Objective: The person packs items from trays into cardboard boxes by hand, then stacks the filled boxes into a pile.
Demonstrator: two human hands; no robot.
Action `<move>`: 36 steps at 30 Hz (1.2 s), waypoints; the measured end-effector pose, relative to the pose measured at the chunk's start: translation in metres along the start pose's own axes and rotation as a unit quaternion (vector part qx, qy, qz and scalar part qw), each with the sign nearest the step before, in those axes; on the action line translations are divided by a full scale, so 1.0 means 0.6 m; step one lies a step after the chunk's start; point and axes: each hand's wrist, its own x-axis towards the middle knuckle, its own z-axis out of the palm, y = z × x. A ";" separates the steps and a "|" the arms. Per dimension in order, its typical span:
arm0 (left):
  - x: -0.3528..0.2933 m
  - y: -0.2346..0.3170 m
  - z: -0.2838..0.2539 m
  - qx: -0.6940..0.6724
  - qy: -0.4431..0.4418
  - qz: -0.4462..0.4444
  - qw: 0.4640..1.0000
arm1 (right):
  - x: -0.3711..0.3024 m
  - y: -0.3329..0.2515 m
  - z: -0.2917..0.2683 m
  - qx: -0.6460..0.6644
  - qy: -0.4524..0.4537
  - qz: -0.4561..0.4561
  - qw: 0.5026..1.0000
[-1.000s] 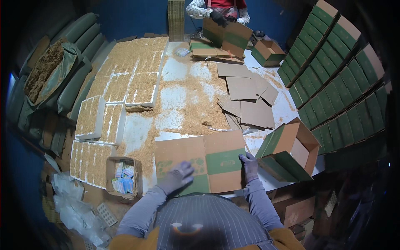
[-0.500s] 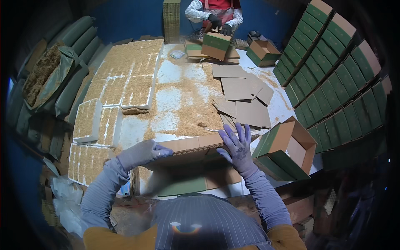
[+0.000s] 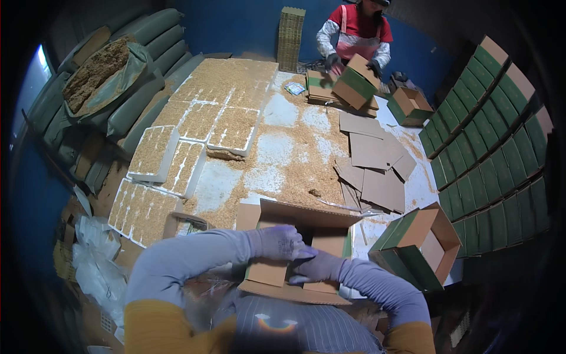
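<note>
A brown cardboard box [image 3: 268, 270], its flaps spread, sits at the table's near edge in front of me. My left hand [image 3: 278, 242], in a lavender work glove, reaches over its opening with bent fingers on the inner flaps. My right hand [image 3: 318, 268], gloved alike, meets it from the right, fingers curled at the flap by the middle of the box. The two hands touch or overlap, and some fingertips are hidden. Right of the box stands an open green and brown carton [image 3: 407, 242], tilted toward me.
White trays [image 3: 233, 128] filled with sawdust-like material cover the left of the table. Flat cardboard pieces [image 3: 377, 156] lie at centre right. Green cartons [image 3: 492, 135] are stacked at the right, filled sacks [image 3: 141, 82] at the left. A co-worker [image 3: 359, 35] handles another carton [image 3: 356, 85] across the table.
The box has turned so its opening and flaps face up toward me. Both hands have moved from its far edge inward and come together over it. The view has shifted left.
</note>
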 end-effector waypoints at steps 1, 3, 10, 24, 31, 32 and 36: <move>0.019 -0.010 0.044 0.035 0.111 -0.001 0.993 | -0.011 -0.003 0.008 -0.006 -0.001 0.004 1.000; 0.017 -0.023 0.077 0.102 0.227 -0.115 0.962 | -0.033 -0.007 0.008 -0.020 0.108 0.012 0.994; -0.016 -0.050 0.059 0.126 0.277 -0.486 0.819 | -0.210 -0.032 -0.005 0.041 0.104 0.189 0.976; -0.135 -0.018 0.105 -0.502 0.401 -0.429 0.635 | -0.153 0.067 -0.101 0.526 0.445 0.227 0.689; -0.159 -0.042 0.196 -0.229 0.248 -0.596 0.729 | -0.078 0.160 0.029 0.364 0.494 0.351 0.707; -0.200 -0.057 0.175 -0.079 0.352 -0.567 0.740 | -0.071 0.128 0.008 0.335 0.481 0.375 0.718; -0.489 -0.197 0.128 0.130 0.409 -0.857 0.286 | -0.077 0.120 0.037 0.349 0.504 0.393 0.685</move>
